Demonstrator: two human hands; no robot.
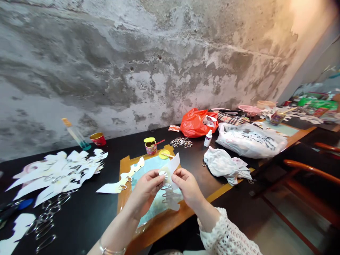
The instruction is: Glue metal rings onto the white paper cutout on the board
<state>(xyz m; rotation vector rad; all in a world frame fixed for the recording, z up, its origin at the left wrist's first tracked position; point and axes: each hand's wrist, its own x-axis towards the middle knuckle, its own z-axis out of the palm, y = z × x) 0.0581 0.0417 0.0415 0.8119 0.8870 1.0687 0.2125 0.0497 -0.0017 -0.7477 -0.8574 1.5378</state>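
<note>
Over the light blue mat (150, 167), both hands hold one white cut-out strip (174, 163) with metal loops along it. My left hand (147, 189) is closed on its left side, thumb and fingers pinching a small pleated white part. My right hand (189, 187) pinches the right edge between thumb and fingers. The lower end hangs between the hands, its metal loops (165, 188) partly blurred. Left of my left hand lies another white strip (113, 188) with two metal rings. Behind the hands stand an open pink tin (151, 148) and a yellow lid (164, 154) with a stick on it.
White cut-outs (57, 173) pile up at left, with loose metal loops (45, 223) in front. Toward the wall are a red tin (98, 139), metal rings (181, 142), a red bag (195, 124) and a white bottle (208, 138). A crumpled cloth (225, 163) and plastic bag (251, 140) lie right.
</note>
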